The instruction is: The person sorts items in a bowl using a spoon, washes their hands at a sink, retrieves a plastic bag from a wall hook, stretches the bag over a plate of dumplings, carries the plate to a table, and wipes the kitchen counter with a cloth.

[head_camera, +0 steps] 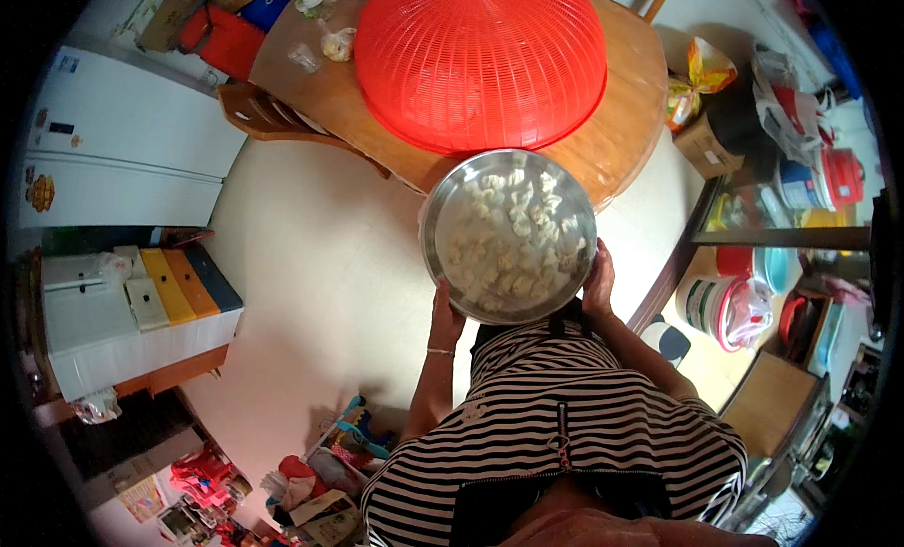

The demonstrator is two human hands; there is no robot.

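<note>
Both my hands hold a large round metal tray (443,194) by its rim, in front of my striped top. My left hand (446,312) grips the lower left edge, and my right hand (599,282) grips the right edge. Many small pale pieces of food that look like dumplings (522,222) lie spread inside the tray. The tray's far edge overlaps the near edge of a wooden table (628,116). Just beyond the tray, a big red mesh food cover (480,67) stands on that table. What lies under the cover cannot be made out.
A wooden chair (261,116) is at the table's left side. Small plastic bags (337,44) lie on the table. A white refrigerator (134,130) and drawers (176,286) stand at left. Buckets (706,303) stand beyond a door frame at right, and piled clutter (325,476) lies at lower left.
</note>
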